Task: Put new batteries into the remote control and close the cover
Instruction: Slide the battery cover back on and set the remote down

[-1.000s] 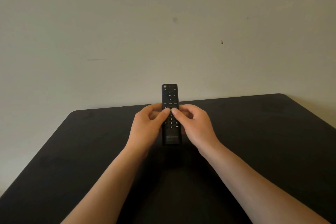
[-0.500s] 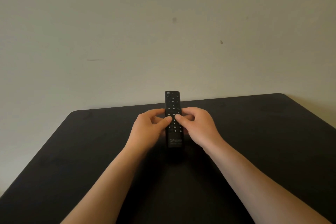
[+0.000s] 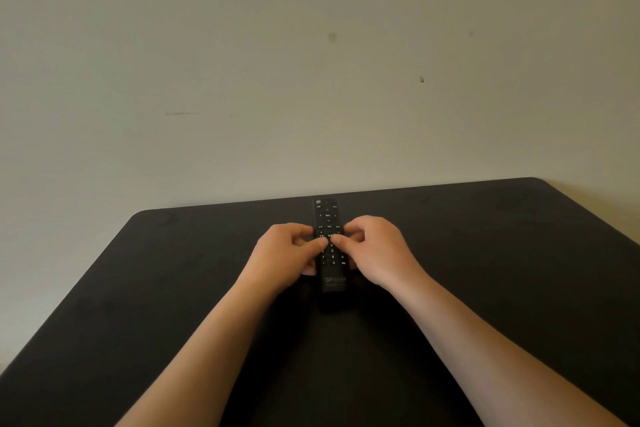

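Since the earlier frames the remote control (image 3: 329, 246) has been lowered from a raised position in front of the wall, and its far end is now seen just below the table's (image 3: 138, 288) back edge. It is held button side up and lengthwise away from the person, over the middle of the black table; whether its underside is touching the surface cannot be told. The left hand (image 3: 284, 255) is closed on its left edge and the right hand (image 3: 375, 250) on its right edge, with both thumbs laid across the keypad and their tips almost meeting at the middle. Each grip is thus curled firmly around the remote control's body. Its near end, with a printed logo, is left uncovered between the wrists.
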Demonstrator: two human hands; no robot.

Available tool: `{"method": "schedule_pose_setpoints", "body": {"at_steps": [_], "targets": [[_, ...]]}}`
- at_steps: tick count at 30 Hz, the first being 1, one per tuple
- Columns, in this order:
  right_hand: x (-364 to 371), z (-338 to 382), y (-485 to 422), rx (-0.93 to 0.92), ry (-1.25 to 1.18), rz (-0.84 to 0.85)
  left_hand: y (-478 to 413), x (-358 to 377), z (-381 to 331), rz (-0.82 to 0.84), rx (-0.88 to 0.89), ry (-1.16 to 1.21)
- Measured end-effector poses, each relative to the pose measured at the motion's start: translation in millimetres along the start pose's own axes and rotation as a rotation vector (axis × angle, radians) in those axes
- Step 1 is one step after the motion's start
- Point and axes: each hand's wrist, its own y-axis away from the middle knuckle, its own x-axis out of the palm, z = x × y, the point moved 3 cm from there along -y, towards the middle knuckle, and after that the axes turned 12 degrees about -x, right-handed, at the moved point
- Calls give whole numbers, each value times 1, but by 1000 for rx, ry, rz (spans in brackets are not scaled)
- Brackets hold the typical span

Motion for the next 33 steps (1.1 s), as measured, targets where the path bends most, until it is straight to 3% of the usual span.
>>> {"method": "schedule_pose_setpoints", "body": {"at_steps": [33], "targets": [[-1, 6, 4, -23, 211, 70, -5, 5, 5, -15, 3, -187]]}}
